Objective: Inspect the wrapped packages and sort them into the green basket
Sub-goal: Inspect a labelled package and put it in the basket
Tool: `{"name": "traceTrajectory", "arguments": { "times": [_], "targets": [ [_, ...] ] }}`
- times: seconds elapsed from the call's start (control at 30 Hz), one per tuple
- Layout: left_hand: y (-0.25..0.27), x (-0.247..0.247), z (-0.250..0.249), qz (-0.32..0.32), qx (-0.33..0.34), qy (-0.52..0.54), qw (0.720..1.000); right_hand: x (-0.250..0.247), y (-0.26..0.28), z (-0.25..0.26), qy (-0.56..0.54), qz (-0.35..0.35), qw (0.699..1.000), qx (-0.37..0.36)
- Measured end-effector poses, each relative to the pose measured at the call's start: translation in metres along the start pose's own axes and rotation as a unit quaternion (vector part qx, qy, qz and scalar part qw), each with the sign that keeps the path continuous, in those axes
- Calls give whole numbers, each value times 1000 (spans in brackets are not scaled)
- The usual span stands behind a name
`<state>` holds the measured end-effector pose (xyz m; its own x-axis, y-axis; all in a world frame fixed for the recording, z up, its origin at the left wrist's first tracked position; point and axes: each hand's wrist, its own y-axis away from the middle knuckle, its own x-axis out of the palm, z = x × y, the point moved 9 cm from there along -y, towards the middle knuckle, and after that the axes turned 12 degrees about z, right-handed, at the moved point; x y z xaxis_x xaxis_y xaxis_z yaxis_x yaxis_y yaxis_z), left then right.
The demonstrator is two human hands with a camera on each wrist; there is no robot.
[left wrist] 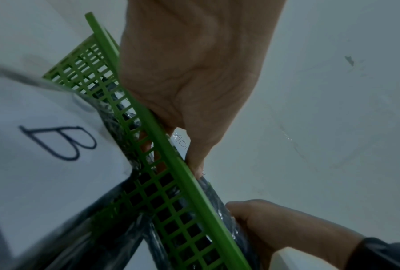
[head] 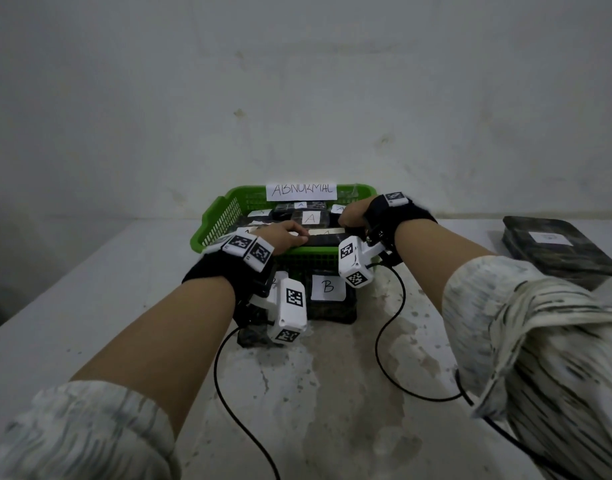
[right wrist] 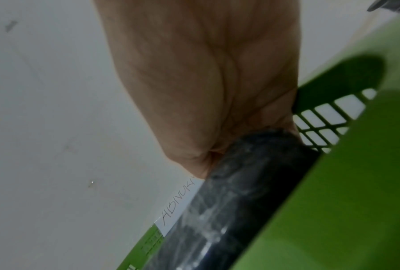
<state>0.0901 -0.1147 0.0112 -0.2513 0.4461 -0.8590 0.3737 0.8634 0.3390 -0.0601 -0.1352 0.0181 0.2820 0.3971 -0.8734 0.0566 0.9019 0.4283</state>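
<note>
Wrapped packages fill the green basket (head: 214, 216) at the centre of the head view, against the wall at the back edge of the counter (head: 90, 306). Its far rim carries a white sign (head: 301, 191) reading ABNORMAL, and several packages inside show A labels. Bare counter spreads to lower left and lower right of the frame; two black cables (head: 384, 341) trail across the lower middle. At the right edge lies a dark flat package (head: 561, 251), well apart from the basket. Just below the basket's near rim sits a package labelled B (head: 329, 296). Over that rim both hands hold one dark package (head: 323, 240): left hand (head: 284, 237) curled round its left end, right hand (head: 355, 216) gripping its right end.
</note>
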Motion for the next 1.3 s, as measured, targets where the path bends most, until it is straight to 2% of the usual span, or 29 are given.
{"name": "traceTrajectory", "arguments": {
  "times": [0.1,0.23,0.43,0.7,0.8,1.07,1.17,1.3],
  "targets": [
    [0,0,-1,1,-1,4,1000,2,0,2,-29,6,999,-27],
    [1,0,-2,7,-3,6,1000,-1,-1,5,19,-6,1000,7],
    [2,1,-5,13,6,21,1000,3,-8,5,25,-1,1000,0],
    [-1,2,-4,5,5,86,996,-2,-18,-3,-55,-23,998,-11],
    [-2,3,-5,1,11,114,993,-5,-23,-8,-89,-40,995,-10],
    [0,3,-3,-13,0,89,996,-16,-34,-27,-192,-136,971,-27],
    [0,3,-5,-19,5,82,996,-13,-33,-25,-210,-99,972,-40],
    [1,4,-6,-18,3,69,997,-10,-40,-22,-156,-53,986,-24]
  ]
}}
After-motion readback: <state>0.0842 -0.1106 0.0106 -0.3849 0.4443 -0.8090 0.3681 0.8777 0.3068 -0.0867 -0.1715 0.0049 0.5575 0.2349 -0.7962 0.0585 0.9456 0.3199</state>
